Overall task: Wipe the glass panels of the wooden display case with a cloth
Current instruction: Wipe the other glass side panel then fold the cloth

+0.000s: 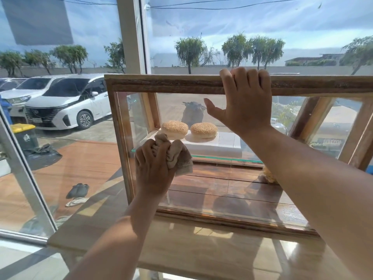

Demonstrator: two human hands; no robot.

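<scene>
— So, where do we have the cloth [177, 156]?

— We have it bunched in our left hand [153, 168], fingers curled tight around it, and pressed against the front glass panel [218, 190] near the panel's left edge, about halfway up. It is a beige wad with no clear long axis; a loose tail hangs down and to the right of our knuckles.

— And the wooden display case [161, 83] itself?

— It lies with its long axis running left to right across the table [181, 253], the front pane facing us and leaning back a little toward the top rail. Its left end stands near the table's left edge; its right end runs out of our view.

— What is our right hand [244, 106] doing?

— It is hooked over the top rail of the case, four fingers bent over the wood, thumb spread out to the left in front of the glass. It grips the rail and nothing else.

— What do we see inside?

— Two sesame buns [189, 129] side by side on a white board, on the glass shelf toward the case's left end. Something yellowish sits at the lower right, mostly hidden behind our forearm; we cannot tell what it is.

— Beyond the case?

— A large window [60, 118], with white cars [66, 102] parked outside and a yellow-lidded bin [25, 135] to the left.
</scene>
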